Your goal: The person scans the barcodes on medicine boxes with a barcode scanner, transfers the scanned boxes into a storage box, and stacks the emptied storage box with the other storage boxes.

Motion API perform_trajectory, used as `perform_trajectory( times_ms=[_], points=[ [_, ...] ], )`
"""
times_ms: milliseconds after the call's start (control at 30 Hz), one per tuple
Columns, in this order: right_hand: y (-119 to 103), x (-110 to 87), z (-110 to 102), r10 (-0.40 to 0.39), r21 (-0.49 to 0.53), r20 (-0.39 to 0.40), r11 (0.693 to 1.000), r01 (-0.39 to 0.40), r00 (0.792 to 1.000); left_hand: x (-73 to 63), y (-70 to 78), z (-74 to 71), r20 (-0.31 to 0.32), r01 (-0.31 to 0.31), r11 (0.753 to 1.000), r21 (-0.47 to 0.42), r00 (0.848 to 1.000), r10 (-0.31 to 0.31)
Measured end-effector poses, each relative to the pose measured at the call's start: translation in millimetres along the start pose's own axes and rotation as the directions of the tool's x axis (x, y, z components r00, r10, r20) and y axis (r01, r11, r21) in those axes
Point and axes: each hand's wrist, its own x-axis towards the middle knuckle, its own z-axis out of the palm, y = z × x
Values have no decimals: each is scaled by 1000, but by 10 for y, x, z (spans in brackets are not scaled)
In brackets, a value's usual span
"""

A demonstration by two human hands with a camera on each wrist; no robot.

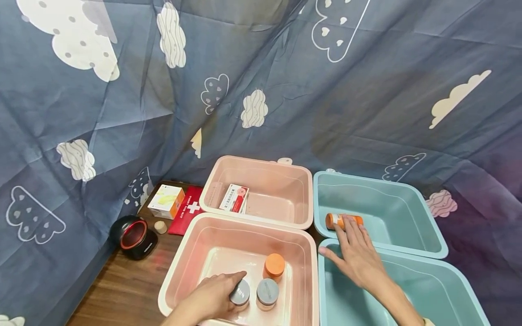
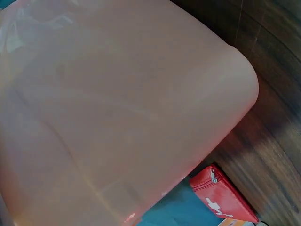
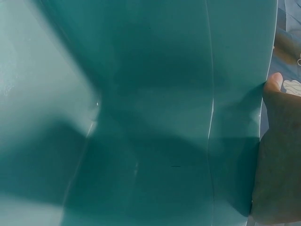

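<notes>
In the head view my left hand (image 1: 214, 292) is in the front pink bin (image 1: 179, 258), its fingers and thumb holding a jar with a grey lid (image 1: 240, 292) from the left side. Beside that jar stand a second grey-lidded jar (image 1: 267, 292) and an orange-lidded jar (image 1: 274, 265). My right hand (image 1: 360, 260) reaches over the rim between the blue bins. Its fairly straight fingers touch an orange bottle (image 1: 335, 221) lying on its side in the back blue bin (image 1: 375, 192). Part of my right hand (image 3: 280, 155) shows at the right edge of the right wrist view.
The back pink bin (image 1: 281, 176) holds a white and red box (image 1: 235, 198). Right of the pink bins is the front blue bin (image 1: 432, 280). On the wooden table (image 1: 118, 290) lie a red first aid pouch (image 1: 185, 213), an orange-white box (image 1: 166, 201) and a black round device (image 1: 133, 237).
</notes>
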Motion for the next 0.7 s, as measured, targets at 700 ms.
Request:
perform_trajectory(
  times_ms=[700],
  points=[
    [-17,5,0,-18,-12,-11,1000,18,1000,-177,89,-433,-264,-58,870,-490,961,-85]
  ],
)
